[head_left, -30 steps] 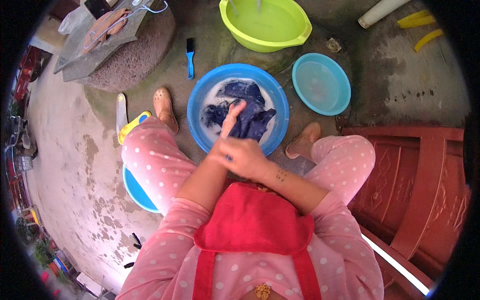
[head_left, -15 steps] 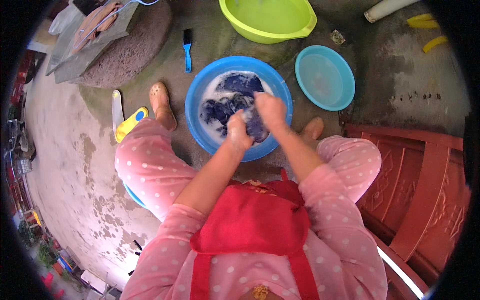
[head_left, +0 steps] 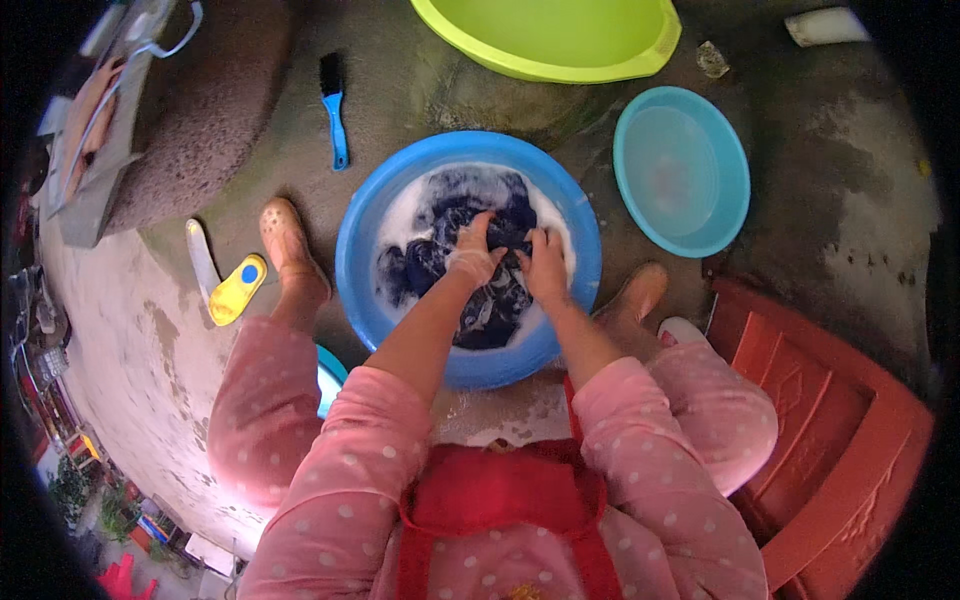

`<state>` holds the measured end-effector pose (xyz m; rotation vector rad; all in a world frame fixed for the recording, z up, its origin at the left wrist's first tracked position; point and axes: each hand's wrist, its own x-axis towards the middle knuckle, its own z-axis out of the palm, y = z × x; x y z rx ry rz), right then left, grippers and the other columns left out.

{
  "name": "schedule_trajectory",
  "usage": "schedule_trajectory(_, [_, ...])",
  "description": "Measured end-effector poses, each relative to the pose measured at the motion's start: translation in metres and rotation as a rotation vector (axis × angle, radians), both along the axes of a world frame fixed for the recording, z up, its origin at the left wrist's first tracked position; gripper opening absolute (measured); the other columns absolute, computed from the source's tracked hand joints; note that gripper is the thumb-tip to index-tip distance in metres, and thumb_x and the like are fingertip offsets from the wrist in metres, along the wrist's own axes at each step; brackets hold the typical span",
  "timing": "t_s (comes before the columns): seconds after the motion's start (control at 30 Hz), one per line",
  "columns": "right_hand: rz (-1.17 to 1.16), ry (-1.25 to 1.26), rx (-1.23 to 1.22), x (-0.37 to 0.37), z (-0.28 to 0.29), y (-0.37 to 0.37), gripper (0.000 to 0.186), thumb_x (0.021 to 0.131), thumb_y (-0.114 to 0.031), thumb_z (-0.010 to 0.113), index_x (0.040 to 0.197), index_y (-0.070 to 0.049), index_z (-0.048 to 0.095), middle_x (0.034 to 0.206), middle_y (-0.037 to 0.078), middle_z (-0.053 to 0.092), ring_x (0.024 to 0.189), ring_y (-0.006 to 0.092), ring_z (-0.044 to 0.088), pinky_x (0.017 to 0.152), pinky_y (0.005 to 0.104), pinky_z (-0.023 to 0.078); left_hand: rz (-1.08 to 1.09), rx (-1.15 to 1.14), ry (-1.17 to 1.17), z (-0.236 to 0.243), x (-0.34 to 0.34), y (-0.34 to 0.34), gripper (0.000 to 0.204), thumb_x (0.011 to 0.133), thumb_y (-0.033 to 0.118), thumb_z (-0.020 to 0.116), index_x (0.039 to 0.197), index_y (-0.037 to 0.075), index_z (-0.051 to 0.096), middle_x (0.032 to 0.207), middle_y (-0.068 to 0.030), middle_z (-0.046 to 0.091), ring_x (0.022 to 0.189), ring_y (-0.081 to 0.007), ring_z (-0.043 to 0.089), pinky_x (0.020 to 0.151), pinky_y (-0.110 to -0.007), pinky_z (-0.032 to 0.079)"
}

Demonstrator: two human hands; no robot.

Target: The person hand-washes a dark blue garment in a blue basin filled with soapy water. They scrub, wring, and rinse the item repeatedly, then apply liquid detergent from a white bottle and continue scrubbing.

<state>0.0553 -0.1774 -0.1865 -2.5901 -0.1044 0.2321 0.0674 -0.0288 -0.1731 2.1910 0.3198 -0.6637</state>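
Note:
A dark navy garment point(head_left: 480, 200) lies bunched in white suds inside a blue basin point(head_left: 360, 300). My left hand point(head_left: 474, 256) is closed over a fold of the wet cloth near the middle, with some foam on the hand. Just right of it, my right hand point(head_left: 544, 266) has its fingers curled down onto the same garment. Part of each grip is hidden by the cloth and the backs of the hands.
A lime-green tub point(head_left: 550, 65) and a turquoise basin point(head_left: 735, 190) with cloudy water stand beyond. A blue-handled brush point(head_left: 336, 125) and insoles point(head_left: 238, 290) lie left. A carved red wooden panel point(head_left: 810, 380) is at right; a stone slab point(head_left: 110, 150) is far left.
My right hand, blurred and raised at the garment's right side before, has come down close beside my left hand. The cloth has shifted and spread. The view has also moved.

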Motion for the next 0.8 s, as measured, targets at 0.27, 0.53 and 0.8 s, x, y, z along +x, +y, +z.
schedule_trajectory(0.27, [0.105, 0.604, -0.381, -0.020, -0.090, 0.008, 0.050, 0.084, -0.034, 0.053, 0.126, -0.008, 0.045, 0.117, 0.018, 0.055, 0.110, 0.0358, 0.051, 0.093, 0.0431, 0.040, -0.378, 0.257, 0.368, -0.179, -0.026, 0.009, 0.039, 0.084, 0.034, 0.048, 0.114, 0.010, 0.057, 0.118, -0.0165, 0.054, 0.108, -0.0335, 0.052, 0.093, -0.045, 0.039])
schedule_trajectory(0.53, [-0.074, 0.662, -0.212, 0.033, -0.030, 0.005, 0.041, 0.077, -0.034, 0.064, 0.105, -0.005, 0.060, 0.112, 0.019, 0.057, 0.105, 0.0364, 0.053, 0.088, 0.0431, 0.043, -0.424, 0.126, 0.222, -0.049, 0.010, 0.013, 0.039, 0.088, 0.029, 0.045, 0.119, 0.006, 0.054, 0.120, -0.0101, 0.056, 0.107, -0.0280, 0.054, 0.094, -0.039, 0.038])
schedule_trajectory(0.8, [-0.028, 0.090, 0.479, 0.036, 0.152, 0.013, 0.025, 0.071, -0.015, 0.071, 0.085, -0.003, 0.053, 0.085, 0.015, 0.057, 0.079, 0.0286, 0.056, 0.070, 0.0364, 0.045, 1.032, -0.949, 0.107, 0.096, -0.034, -0.007, 0.071, 0.082, 0.038, 0.062, 0.138, 0.026, 0.020, 0.134, -0.0080, 0.038, 0.125, -0.0302, 0.032, 0.090, -0.053, 0.038])
